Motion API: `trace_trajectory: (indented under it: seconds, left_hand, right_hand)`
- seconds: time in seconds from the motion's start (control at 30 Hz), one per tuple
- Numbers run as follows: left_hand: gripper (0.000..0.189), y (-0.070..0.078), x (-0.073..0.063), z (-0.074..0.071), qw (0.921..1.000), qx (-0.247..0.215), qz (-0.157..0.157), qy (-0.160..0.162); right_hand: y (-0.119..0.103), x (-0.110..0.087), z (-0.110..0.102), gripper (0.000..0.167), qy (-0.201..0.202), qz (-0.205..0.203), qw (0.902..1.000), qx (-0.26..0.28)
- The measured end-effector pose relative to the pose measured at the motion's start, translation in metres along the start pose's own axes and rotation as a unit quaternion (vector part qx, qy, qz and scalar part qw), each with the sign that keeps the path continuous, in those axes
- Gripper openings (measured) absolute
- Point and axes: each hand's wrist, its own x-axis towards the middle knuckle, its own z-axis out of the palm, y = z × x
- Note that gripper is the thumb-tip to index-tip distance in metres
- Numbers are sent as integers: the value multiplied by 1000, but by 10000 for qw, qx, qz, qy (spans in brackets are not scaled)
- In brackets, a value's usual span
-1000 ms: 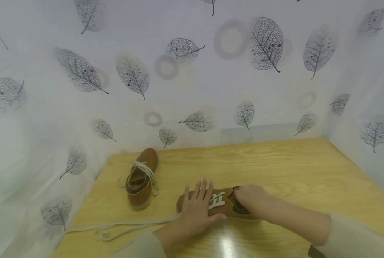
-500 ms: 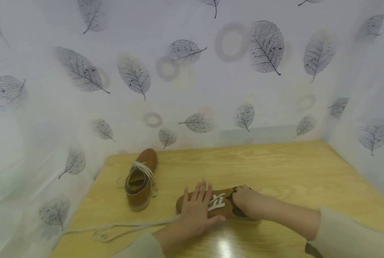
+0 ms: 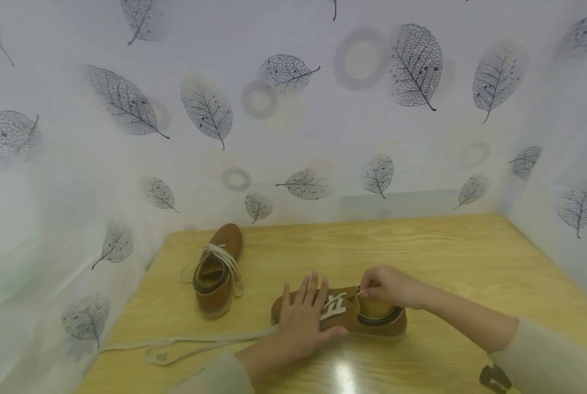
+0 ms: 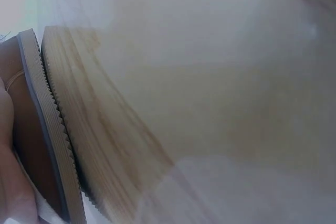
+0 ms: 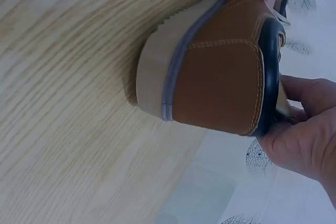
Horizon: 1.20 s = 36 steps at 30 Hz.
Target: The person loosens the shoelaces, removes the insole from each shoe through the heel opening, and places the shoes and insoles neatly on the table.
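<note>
A brown shoe [image 3: 384,327] with a pale sole lies across the front of the table, toe to the left; off-white lace [image 3: 333,307] crosses its front. My left hand [image 3: 300,325] rests on the toe area with fingers spread and straight. At the far side of the shoe's opening, my right hand [image 3: 389,287] pinches the collar edge near the top of the lacing. The right wrist view shows the heel [image 5: 218,85] and the right thumb and fingers [image 5: 310,124] at the dark collar. In the left wrist view, the sole's ridged side [image 4: 55,129] faces the camera.
Another brown shoe [image 3: 213,302], with its lace draped over it, stands at the back left. A long off-white lace [image 3: 180,342] trails leftward over the wooden table [image 3: 446,257]. Leaf-print curtain [image 3: 303,137] encloses the back and sides. Below the right sleeve, a small dark object [image 3: 495,377] shows.
My right hand has lifted from inside the shoe's opening to its far edge, uncovering the inner sole and heel collar. The left hand has stayed in place.
</note>
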Motion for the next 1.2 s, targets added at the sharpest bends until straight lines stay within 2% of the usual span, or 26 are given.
trace_trajectory:
  seconds: [0.07, 0.2, 0.37, 0.57, 0.73, 0.9, 1.2]
  left_hand:
    - [101, 0, 0, 0, 10000, 13, -25, 1]
    - [101, 0, 0, 0, 10000, 34, -89, 10]
    - [102, 0, 1, -1, 9999, 68, -114, 80]
    - [102, 1, 0, -3, 9999, 5, -140, 1]
    - [102, 0, 0, -1, 9999, 9, -140, 72]
    - [103, -1, -1, 1, 9999, 4, -141, 32]
    - [103, 1, 0, 4, 9998, -63, -165, 22]
  right_hand:
    - [2, 3, -5, 8, -53, 259, 9980, 572]
    - [3, 5, -11, 8, -15, 865, 9893, 1175]
    - [-1, 4, -15, 4, 99, 1007, 9910, 876]
    - [0, -2, -27, 8, 189, 923, 9946, 428]
    - [10, -15, -46, 11, -29, 641, 9964, 559]
    - [20, -27, -59, 14, -200, 684, 9955, 630]
    - [32, -39, -80, 17, -404, 443, 9965, 574]
